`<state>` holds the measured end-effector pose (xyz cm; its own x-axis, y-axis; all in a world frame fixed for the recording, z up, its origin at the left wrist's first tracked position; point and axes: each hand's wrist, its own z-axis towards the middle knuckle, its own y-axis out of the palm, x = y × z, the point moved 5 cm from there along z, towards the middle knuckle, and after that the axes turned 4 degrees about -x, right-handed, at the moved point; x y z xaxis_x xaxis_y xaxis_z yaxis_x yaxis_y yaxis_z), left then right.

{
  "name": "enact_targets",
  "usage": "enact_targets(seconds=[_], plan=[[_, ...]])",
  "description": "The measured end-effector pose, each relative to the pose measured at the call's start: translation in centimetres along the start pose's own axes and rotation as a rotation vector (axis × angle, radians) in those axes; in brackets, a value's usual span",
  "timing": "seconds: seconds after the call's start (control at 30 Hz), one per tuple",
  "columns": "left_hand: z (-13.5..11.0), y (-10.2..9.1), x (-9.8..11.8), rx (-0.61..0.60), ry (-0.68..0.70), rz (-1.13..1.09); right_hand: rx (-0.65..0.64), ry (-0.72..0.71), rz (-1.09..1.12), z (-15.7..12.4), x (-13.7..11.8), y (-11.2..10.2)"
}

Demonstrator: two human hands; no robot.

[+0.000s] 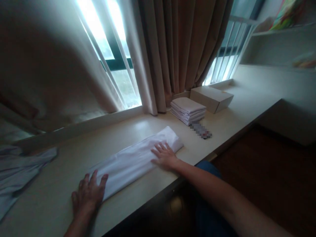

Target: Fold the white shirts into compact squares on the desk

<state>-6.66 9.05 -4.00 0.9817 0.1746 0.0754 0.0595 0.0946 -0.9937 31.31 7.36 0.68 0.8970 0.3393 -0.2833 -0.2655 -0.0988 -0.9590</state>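
Observation:
A white cloth (133, 158), folded into a long strip, lies flat across the pale desk top (138, 200). My left hand (89, 194) rests at the cloth's near left end, fingers spread, with the fingertips over its edge. Toward the other end, my right hand (165, 156) lies flat on the cloth with its fingers apart. Neither hand grips anything. What kind of cloth it is I cannot tell.
A stack of folded white cloths (188, 110) stands by the curtain (177, 49), beside a white box (211, 98). A blurred-out object (200, 129) lies before the stack. Loose crumpled cloth (22, 174) is at far left. The desk's front edge runs diagonally near me.

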Motion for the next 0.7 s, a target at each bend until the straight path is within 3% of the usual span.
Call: enact_targets(seconds=[0.13, 0.23, 0.7], plan=[[0.0, -0.2, 0.3, -0.019, -0.012, 0.002, 0.022, 0.153, -0.049, -1.6, 6.3, -1.9], [0.1, -0.3, 0.4, -0.03, -0.029, 0.005, 0.013, 0.231, -0.036, -2.0, 9.0, -2.3], [-0.6, -1.2, 1.1, -0.039, -0.045, 0.004, 0.028, 0.291, -0.072, -2.0, 8.9, -2.1]])
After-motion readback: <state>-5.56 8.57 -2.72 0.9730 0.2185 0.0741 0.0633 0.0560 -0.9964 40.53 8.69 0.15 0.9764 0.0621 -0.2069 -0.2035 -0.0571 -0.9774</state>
